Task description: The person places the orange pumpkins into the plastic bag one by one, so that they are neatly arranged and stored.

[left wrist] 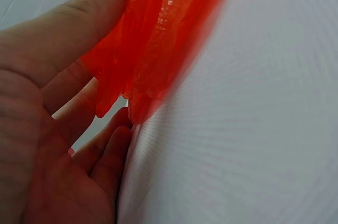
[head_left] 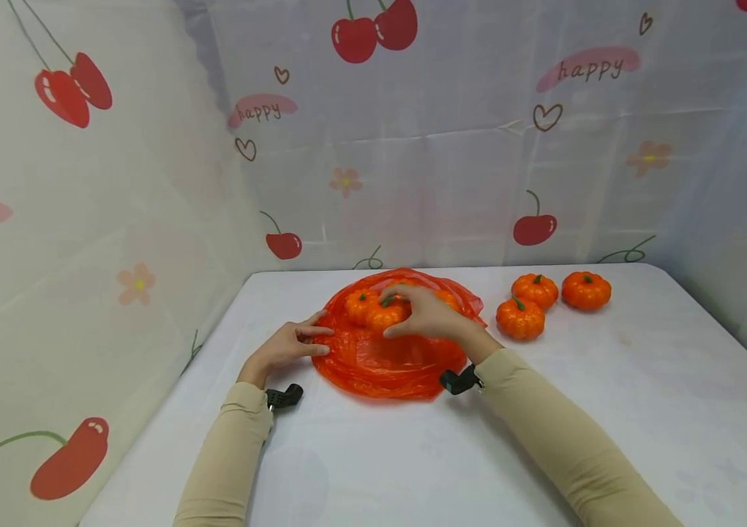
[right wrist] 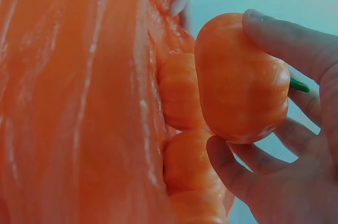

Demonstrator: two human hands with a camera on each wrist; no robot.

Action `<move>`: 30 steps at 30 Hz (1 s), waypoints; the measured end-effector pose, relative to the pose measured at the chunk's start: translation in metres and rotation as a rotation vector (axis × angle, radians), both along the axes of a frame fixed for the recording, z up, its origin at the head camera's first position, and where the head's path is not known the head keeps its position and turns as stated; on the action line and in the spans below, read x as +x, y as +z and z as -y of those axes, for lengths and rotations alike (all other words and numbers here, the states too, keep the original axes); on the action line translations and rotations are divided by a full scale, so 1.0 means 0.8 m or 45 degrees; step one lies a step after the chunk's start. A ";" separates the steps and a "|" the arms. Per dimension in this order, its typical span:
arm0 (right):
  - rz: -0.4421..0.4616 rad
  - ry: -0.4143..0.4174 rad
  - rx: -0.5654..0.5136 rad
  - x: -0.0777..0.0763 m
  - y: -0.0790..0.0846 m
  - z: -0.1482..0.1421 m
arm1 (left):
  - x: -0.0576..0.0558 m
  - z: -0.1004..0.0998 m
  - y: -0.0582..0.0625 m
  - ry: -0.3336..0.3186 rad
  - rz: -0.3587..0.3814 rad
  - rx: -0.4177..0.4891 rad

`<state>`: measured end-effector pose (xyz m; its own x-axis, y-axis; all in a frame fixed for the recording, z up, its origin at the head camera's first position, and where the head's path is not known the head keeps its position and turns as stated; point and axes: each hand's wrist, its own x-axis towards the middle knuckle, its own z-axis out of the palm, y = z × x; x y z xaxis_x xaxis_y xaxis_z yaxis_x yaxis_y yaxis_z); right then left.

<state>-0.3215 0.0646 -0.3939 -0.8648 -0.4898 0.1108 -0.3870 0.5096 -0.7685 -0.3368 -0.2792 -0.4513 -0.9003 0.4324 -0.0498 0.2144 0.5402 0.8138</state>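
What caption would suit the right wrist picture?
The right hand holds a pumpkin near a plastic bag with more pumpkins inside.

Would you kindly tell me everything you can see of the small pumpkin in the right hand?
The small pumpkin is orange, rounded and shallowly ribbed, with a short green stem; its smooth, glossy surface looks like plastic. The right hand grips it between thumb and fingers, with the stem toward the palm. It is held at the red-orange bag, close to other pumpkins; whether it touches them is unclear.
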 end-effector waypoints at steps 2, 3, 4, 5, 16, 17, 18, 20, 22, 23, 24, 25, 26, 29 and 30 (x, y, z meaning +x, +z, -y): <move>0.007 0.012 0.007 -0.002 -0.001 0.004 | 0.000 0.000 -0.001 -0.003 -0.007 -0.004; 0.011 0.022 0.007 -0.002 -0.002 0.005 | 0.000 -0.001 -0.001 -0.001 -0.005 -0.007; 0.014 0.032 0.007 -0.003 -0.002 0.006 | 0.000 -0.001 -0.001 0.001 -0.004 -0.011; 0.012 0.045 0.006 -0.004 -0.002 0.008 | 0.000 -0.001 -0.001 0.004 0.001 -0.012; -0.018 0.136 0.058 -0.008 0.000 0.030 | 0.001 -0.001 0.001 0.034 0.006 -0.032; -0.022 0.143 0.072 -0.008 0.001 0.032 | 0.001 0.000 0.001 0.034 0.006 -0.037; -0.021 0.149 0.083 -0.008 0.001 0.034 | 0.001 -0.001 0.001 0.033 0.005 -0.044; -0.028 0.160 0.113 -0.008 0.001 0.038 | 0.002 -0.001 0.001 0.030 0.006 -0.050; -0.043 0.171 0.149 -0.009 -0.001 0.042 | 0.002 0.000 0.001 0.032 0.006 -0.056; -0.050 0.177 0.162 -0.009 -0.002 0.045 | 0.002 0.000 0.001 0.033 0.007 -0.056; -0.052 0.180 0.173 -0.009 -0.003 0.047 | 0.002 0.000 0.001 0.033 0.006 -0.055; -0.057 0.181 0.187 -0.010 -0.004 0.049 | 0.001 0.000 0.001 0.031 0.005 -0.052; -0.058 0.179 0.198 -0.010 -0.005 0.051 | 0.001 0.000 0.001 0.029 0.003 -0.050; -0.041 0.175 0.193 -0.010 -0.006 0.056 | 0.001 0.000 0.001 0.019 0.001 -0.038; -0.038 0.173 0.192 -0.010 -0.006 0.058 | 0.001 0.000 0.001 0.015 0.000 -0.035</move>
